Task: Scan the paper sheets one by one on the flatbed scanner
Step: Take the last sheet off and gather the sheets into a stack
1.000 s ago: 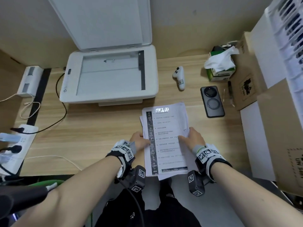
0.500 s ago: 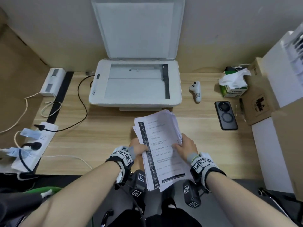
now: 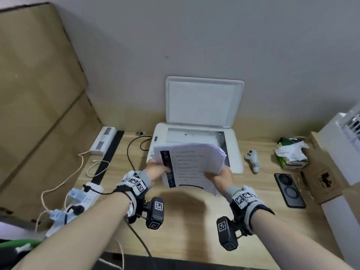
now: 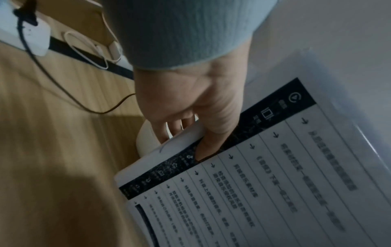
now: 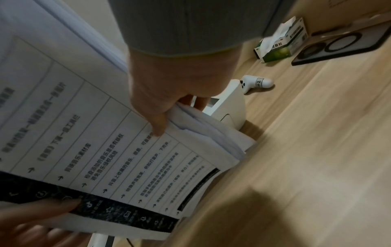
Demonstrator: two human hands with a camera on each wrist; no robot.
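Lifted clear of the wooden desk (image 3: 194, 221) since half a second ago, when its near end hung over the desk edge: stack of paper sheets (image 3: 191, 164), now held in the air just in front of the flatbed scanner (image 3: 196, 145) and overlapping the front of its glass. Gripped on the stack's left edge by the left hand (image 3: 155, 170), thumb pressed on the black printed strip of the top sheet, other fingers (image 4: 175, 127) curled underneath. Gripped on the stack's right edge by the right hand (image 3: 220, 177), thumb on top of the printed page, fingers tucked under the sheets, which fan loosely at that corner. Top sheet printed side up, rows of text with small arrows. Scanner lid (image 3: 203, 102) raised upright against the wall, glass uncovered.

Right of the scanner: small white controller (image 3: 253, 159) lying on the desk, then a green tissue box (image 3: 292, 158) with a tissue sticking out, and nearer than that a dark phone (image 3: 289, 190) face down. Left of the scanner: black cable (image 3: 132, 152) looping across the desk, and farther left a white power strip (image 3: 85, 197) with plugs and pale cords.
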